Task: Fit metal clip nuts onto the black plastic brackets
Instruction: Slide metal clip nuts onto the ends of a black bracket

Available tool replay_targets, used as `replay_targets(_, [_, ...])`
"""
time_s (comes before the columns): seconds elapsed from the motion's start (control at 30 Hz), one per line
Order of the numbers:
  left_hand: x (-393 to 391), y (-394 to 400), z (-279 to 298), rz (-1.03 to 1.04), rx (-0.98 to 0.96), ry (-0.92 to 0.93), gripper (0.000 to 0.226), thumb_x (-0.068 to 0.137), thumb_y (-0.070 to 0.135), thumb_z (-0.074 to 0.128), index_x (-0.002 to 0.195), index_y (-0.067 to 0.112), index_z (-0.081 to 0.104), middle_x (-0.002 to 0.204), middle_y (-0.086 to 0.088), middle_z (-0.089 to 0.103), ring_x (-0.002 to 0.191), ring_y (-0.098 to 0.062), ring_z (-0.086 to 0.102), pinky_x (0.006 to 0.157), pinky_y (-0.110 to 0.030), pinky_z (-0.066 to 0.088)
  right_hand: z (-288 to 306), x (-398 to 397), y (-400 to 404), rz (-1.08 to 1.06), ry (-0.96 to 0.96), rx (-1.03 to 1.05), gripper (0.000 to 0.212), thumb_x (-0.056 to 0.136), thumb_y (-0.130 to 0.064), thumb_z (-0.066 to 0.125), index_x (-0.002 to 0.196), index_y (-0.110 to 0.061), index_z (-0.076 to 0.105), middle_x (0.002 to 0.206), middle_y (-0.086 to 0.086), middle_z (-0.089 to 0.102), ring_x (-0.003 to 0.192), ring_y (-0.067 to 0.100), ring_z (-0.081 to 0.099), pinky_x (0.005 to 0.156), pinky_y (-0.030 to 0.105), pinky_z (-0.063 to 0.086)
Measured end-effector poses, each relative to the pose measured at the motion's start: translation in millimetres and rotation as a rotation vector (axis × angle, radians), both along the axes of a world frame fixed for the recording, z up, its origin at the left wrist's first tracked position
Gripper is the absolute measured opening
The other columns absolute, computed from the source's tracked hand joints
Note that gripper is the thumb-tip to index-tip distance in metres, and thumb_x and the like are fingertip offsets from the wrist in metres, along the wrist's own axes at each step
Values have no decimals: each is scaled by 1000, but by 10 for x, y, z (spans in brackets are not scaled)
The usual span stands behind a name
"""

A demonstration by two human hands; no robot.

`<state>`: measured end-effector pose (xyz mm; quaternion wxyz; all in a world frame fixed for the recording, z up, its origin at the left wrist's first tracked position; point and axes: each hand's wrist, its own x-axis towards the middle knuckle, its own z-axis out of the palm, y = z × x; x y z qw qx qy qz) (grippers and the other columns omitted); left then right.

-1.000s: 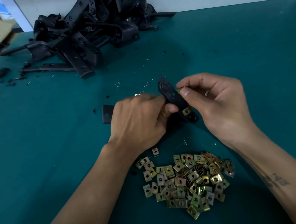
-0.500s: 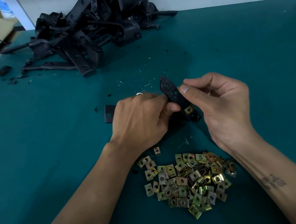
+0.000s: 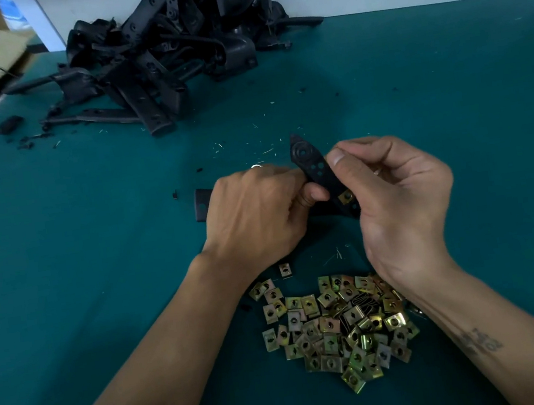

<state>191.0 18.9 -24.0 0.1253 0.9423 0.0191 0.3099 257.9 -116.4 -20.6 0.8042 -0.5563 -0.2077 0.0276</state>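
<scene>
The left hand [image 3: 253, 214] covers the bracket's [image 3: 314, 170] middle (only both ends show). Behind the right hand [image 3: 401, 198], its lower tip is hidden. That wrist overlaps the nuts [image 3: 336, 325].

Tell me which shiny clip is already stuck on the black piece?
The clip nut on the bracket held between both hands, beside the right hand. All the others lie loose on the table, in the pile.

Both hands grip one bracket [image 3: 314, 170] above the table [image 3: 431, 95]: left hand [image 3: 257, 213], right hand [image 3: 396, 192]. Clip nuts [image 3: 336, 325] lie near; spare brackets [image 3: 167, 52] far left.
</scene>
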Motion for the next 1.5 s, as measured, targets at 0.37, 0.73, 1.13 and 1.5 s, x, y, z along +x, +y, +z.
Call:
replay_targets(0.37, [37,-36,21,-47,-1,-7,66,100,59,19,74,14,59,68,-1,60,55,-32,56,47,-33,35,16,-66,16,-67,-31,66,17,89,8,70,85,-9,69,79,-9,73,75,3,67,71,14,52])
replay_targets(0.73, [25,-43,21,-14,16,-28,60,100,57,21,71,17,54,64,-2,58,53,-31,54,49,-29,25,59,-34,-1,-19,107,91,15,87,5,73,82,-10,71,80,3,74,81,17,69,79,26,55])
replay_targets(1.13, [18,-24,13,8,22,-28,52,100,55,24,68,20,46,61,2,53,48,-27,50,50,-27,21,40,52,-11,-10,-77,-65,20,88,-6,74,83,-25,74,76,-8,70,72,9,61,68,18,51])
replay_targets(1.5, [19,-38,19,6,33,-40,57,100,55,23,69,16,52,61,1,53,49,-29,50,50,-28,21,42,48,-14,-68,-123,-83,18,88,-9,75,86,-27,73,81,-7,74,78,10,66,74,20,52])
